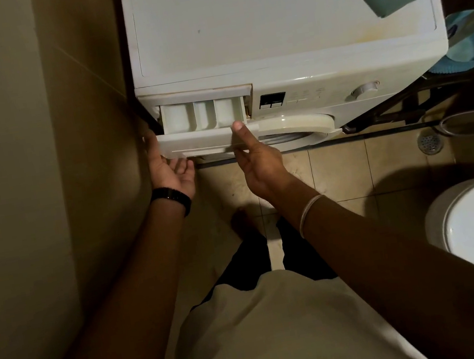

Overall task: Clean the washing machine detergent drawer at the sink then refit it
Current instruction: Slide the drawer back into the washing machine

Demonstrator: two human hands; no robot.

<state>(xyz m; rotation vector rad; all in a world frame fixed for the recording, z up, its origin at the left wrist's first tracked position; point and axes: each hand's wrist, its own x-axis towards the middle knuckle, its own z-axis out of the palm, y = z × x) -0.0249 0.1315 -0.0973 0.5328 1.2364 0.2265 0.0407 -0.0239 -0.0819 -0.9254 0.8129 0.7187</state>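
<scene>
We had the detergent drawer (pixel 205 122) part-way out of its slot at the top left of the washing machine (pixel 290 71), its three compartments showing empty and pale. Our left hand (pixel 170 171) cupped the left end of the front panel from below, fingers curled on it; our right hand (pixel 257 160) pinched the panel's right end, thumb on top. Whether we were drawing it out for the sink or sliding it home, we could not tell. Either way, the next move seemed to call for an even, level push or pull along the runners. The front panel's long axis ran left to right across the machine's face, while the drawer's travel pointed straight toward us.
</scene>
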